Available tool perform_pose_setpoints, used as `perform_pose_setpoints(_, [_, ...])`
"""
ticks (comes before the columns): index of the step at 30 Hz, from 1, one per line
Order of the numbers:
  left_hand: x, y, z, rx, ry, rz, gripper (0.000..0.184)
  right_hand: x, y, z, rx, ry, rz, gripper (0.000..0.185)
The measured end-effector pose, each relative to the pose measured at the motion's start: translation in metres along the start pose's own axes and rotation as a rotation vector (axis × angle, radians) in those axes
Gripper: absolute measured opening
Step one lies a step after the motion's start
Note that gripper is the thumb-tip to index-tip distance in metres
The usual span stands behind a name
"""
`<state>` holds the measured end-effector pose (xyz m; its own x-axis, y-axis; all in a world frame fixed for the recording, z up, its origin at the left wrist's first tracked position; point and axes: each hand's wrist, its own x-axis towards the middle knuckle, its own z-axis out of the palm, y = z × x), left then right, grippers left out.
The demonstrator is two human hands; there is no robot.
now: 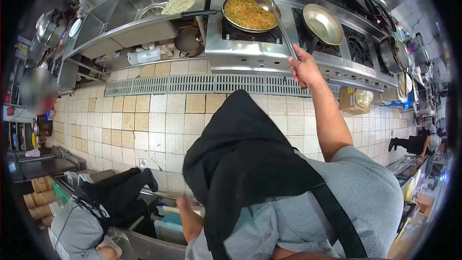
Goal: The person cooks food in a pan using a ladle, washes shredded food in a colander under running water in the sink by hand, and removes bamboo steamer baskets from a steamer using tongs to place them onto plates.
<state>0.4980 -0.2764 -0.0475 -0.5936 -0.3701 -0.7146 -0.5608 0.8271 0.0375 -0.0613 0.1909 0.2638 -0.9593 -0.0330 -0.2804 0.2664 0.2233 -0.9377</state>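
My right hand (306,69) is wrapped round the handle of a long metal ladle (285,31), in front of the stove. The ladle's bowl is over the far right side of a frying pan (230,20). In that pan lie orange, yellow and green strands of food (248,13), like noodles or shredded vegetables. The pan's black handle points left, and no hand is on it. My left hand (184,205) hangs low by my black apron (240,163); it is blurred and its fingers are not clear. I cannot make out anything in it.
A second frying pan (323,23) sits on the burner to the right. Left of the stove is a steel sink (137,0) with cloths (179,4) beside it. A floor drain grate (192,84) runs along the stove. Other people (79,226) (423,142) stand behind-left and far right.
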Motion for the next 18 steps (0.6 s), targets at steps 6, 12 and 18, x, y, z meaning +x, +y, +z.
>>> perform_pose_setpoints(6, [-0.013, 0.059, 0.02, -0.156, 0.134, 0.129, 0.036, 0.041, -0.003, 0.023, 0.056, -0.08, 0.061, 0.062])
perform_pose_setpoints(12, [0.024, 0.055, 0.031, -0.302, 0.241, 0.236, 0.037, 0.042, -0.007, 0.038, 0.334, -0.173, 0.082, 0.055])
perform_pose_setpoints(18, [0.092, 0.022, -0.014, -0.301, 0.117, 0.335, 0.036, 0.008, -0.027, 0.035, 0.279, -0.112, 0.164, 0.054])
